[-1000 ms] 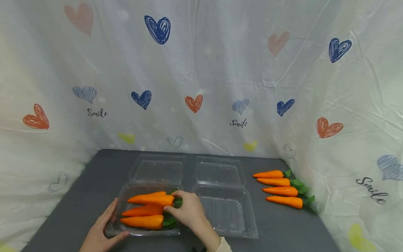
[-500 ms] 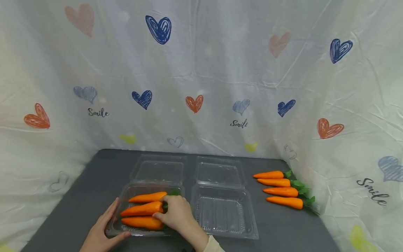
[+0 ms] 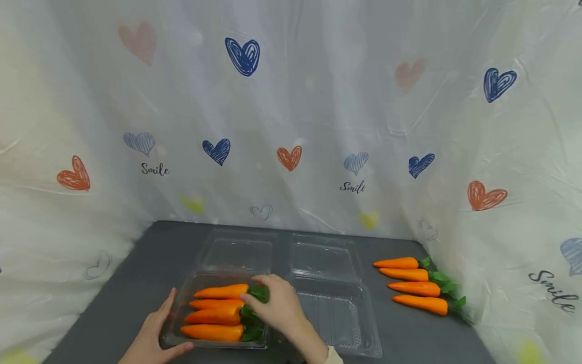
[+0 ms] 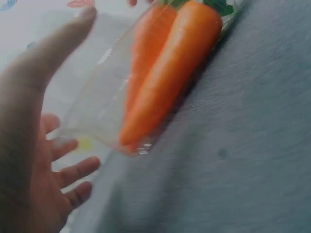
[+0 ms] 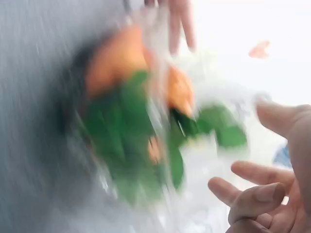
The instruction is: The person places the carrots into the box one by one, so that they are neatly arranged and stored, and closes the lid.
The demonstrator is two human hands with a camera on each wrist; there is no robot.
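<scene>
Several orange carrots (image 3: 213, 315) with green leaves (image 3: 252, 331) lie side by side in the left clear plastic container (image 3: 179, 303), tips to the left. My left hand (image 3: 154, 328) is at the container's left side, thumb along the front edge; its fingers stand straight and spread in the left wrist view. Close over the leaf ends, my right hand (image 3: 282, 306) has its thumb and forefinger apart. The right wrist view is blurred, but the right fingers (image 5: 257, 199) show loosely bent beside the leaves, holding nothing.
A second clear container (image 3: 334, 313) stands right beside the first, its lid (image 3: 323, 258) laid back. The first one's lid (image 3: 238, 253) lies back too. More carrots (image 3: 416, 288) lie in a column at the table's right edge. A heart-print curtain (image 3: 291, 111) encloses the grey table.
My right hand shifts from the upper carrot's leaves to a middle carrot's top, then lets go and lifts away. The carrots now lie more evenly spread. The head view tilts slightly.
</scene>
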